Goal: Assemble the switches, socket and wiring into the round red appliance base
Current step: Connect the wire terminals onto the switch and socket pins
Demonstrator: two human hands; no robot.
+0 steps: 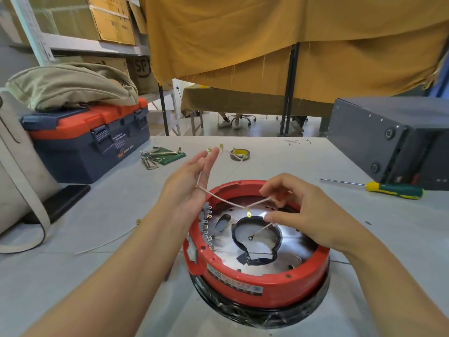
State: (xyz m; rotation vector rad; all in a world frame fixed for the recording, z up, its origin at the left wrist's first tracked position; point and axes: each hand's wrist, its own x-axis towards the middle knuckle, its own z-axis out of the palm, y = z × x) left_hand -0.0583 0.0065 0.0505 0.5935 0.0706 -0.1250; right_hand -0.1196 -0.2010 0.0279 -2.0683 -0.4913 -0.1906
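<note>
The round red appliance base (252,276) sits upside down on the table in front of me, its shiny metal floor and a black-taped centre hole showing. A row of switch terminals (208,223) lines its inner left wall. My left hand (192,183) hovers over the left rim, fingers straight, with pale braided wires (228,203) running between its fingers; brass connectors (209,149) stick out past the fingertips. My right hand (298,207) is over the base and pinches the wires' other ends, where ring terminals (250,237) dangle.
A blue and orange toolbox (90,139) stands at the left, hex keys (151,159) and a tape roll (240,154) behind the base. A green and yellow screwdriver (388,188) lies at the right before a dark metal box (388,135). A loose white wire (109,242) lies left.
</note>
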